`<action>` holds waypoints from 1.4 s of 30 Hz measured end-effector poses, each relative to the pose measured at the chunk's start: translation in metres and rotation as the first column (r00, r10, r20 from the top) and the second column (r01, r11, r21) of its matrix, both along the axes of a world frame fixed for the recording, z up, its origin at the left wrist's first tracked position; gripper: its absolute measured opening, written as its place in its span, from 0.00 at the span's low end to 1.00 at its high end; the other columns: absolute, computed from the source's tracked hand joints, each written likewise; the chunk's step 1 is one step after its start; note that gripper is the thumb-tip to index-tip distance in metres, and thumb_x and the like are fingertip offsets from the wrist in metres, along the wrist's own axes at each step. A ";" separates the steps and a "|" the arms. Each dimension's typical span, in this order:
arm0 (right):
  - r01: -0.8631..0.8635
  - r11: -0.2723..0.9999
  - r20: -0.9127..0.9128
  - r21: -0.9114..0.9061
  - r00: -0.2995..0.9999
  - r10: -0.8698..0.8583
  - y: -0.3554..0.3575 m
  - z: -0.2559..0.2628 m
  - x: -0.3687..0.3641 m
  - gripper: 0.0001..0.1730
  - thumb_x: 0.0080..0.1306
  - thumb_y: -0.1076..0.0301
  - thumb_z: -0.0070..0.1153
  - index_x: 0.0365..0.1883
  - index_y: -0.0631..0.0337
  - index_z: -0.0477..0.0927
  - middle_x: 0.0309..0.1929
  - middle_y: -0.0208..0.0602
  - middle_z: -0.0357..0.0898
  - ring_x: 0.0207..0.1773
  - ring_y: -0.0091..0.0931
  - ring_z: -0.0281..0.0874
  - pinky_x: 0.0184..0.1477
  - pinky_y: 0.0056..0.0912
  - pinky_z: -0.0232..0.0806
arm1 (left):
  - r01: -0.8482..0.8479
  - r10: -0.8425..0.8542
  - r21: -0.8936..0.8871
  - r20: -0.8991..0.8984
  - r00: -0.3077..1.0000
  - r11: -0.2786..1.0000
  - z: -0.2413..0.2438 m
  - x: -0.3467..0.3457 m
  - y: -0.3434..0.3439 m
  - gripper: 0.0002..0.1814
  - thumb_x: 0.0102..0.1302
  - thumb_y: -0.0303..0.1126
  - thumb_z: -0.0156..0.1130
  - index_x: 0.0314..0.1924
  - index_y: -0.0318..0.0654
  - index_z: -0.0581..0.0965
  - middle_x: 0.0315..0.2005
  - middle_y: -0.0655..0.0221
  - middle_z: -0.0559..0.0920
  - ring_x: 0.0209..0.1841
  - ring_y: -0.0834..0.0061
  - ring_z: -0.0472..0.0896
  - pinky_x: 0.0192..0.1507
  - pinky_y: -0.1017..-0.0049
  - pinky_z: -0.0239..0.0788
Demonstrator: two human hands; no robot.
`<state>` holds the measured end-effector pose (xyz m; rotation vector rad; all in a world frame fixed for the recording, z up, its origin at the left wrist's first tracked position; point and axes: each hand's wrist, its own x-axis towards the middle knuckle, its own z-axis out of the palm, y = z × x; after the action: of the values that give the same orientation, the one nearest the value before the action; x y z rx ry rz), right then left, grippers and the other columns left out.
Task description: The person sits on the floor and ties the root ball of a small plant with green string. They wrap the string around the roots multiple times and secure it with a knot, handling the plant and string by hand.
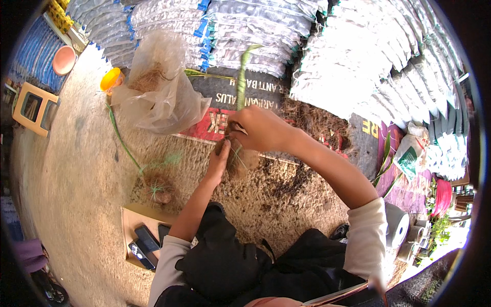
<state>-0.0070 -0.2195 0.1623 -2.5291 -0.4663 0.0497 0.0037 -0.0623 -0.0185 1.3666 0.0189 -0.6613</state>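
My left hand [218, 163] holds the side of a brown fibre-wrapped root ball [239, 161] with green string on it. Over its top, my right hand [257, 128] has its fingers bent at the base of an upright green leaf [241, 80]; what the fingertips grip is partly hidden. To the left, another fibre ball [159, 190] tied with green string lies on the ground, a long leaf [122, 138] reaching up from it. A clear plastic bag [165, 103] with brown fibre inside stands beyond my hands. Loose coconut-like fibre [322, 122] is spread on printed sheeting at the right.
Stacks of filled plastic bags [253, 34] line the far side. An orange tub [112, 80], a clay-coloured pot [64, 60] and a plastic stool [35, 109] stand left. Near my left arm, a cardboard box [130, 226] holds phones. Dark soil [291, 184] lies scattered on the ground.
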 end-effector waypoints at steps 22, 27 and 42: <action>0.265 0.518 -0.227 -0.813 0.674 -0.703 -0.173 -0.119 -0.135 0.27 0.56 0.61 0.56 0.53 0.59 0.68 0.60 0.43 0.60 0.61 0.33 0.60 0.66 0.52 0.42 | -0.286 0.267 -0.087 -0.180 0.947 0.954 -0.003 0.021 -0.010 0.39 0.57 0.53 0.57 0.60 0.34 0.59 0.55 0.63 0.66 0.57 0.69 0.65 0.56 0.68 0.57; 0.407 0.913 -0.045 -0.026 0.912 -0.408 -0.092 -0.115 -0.088 0.16 0.56 0.71 0.53 0.44 0.57 0.76 0.48 0.40 0.73 0.53 0.31 0.70 0.59 0.40 0.59 | -0.274 0.267 -0.095 -0.084 0.960 0.957 0.001 0.014 -0.015 0.36 0.58 0.52 0.56 0.58 0.35 0.62 0.53 0.65 0.68 0.53 0.69 0.68 0.52 0.69 0.61; 0.266 0.945 0.382 0.189 0.867 -0.320 0.004 -0.095 -0.069 0.06 0.51 0.75 0.56 0.29 0.61 0.75 0.34 0.34 0.73 0.39 0.30 0.71 0.45 0.34 0.60 | -0.309 0.278 -0.179 -0.177 0.944 0.934 0.020 0.004 -0.020 0.35 0.58 0.52 0.56 0.58 0.35 0.62 0.51 0.64 0.70 0.52 0.69 0.69 0.51 0.68 0.62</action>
<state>-0.0762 -0.2155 0.0675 -2.4480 -0.2234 -0.6190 0.0082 -0.0828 0.0016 1.0851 0.2656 -0.4955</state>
